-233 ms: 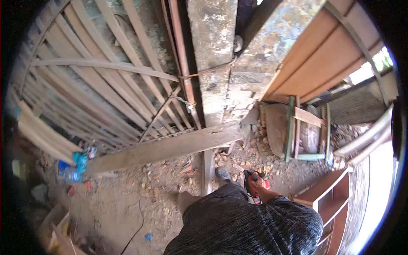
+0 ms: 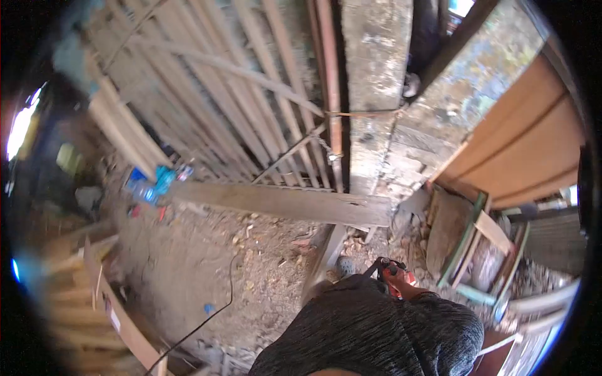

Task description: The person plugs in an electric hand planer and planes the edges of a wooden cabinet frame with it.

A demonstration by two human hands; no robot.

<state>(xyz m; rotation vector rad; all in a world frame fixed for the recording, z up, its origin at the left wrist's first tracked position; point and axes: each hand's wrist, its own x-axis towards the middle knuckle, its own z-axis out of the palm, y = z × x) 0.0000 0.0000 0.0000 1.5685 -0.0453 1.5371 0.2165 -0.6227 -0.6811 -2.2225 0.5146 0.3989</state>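
My right hand [image 2: 395,276] is wrapped round a red-and-black power tool [image 2: 410,277], held low beside my right leg. Its exact kind is too small and blurred to make out. A shoe [image 2: 345,266] shows just left of the tool, on the littered dirt floor. A long wooden beam [image 2: 282,203] lies ahead of me, with a shorter timber [image 2: 325,257] running from under it toward my legs. My left hand is out of sight; my dark top [image 2: 370,332] fills the bottom of the view.
Many long wooden strips [image 2: 251,106] lean on the wall. A green-edged wooden frame [image 2: 480,293] stands at right, below a brown panel [image 2: 520,141]. A dark cord [image 2: 213,313] crosses the floor. Plastic bottles [image 2: 145,193] lie at the beam's left end; timber [image 2: 125,326] is stacked lower left.
My view has swung left, so the scene has shifted rightward and more of the timber at lower left shows. My right hand still grips the power tool.
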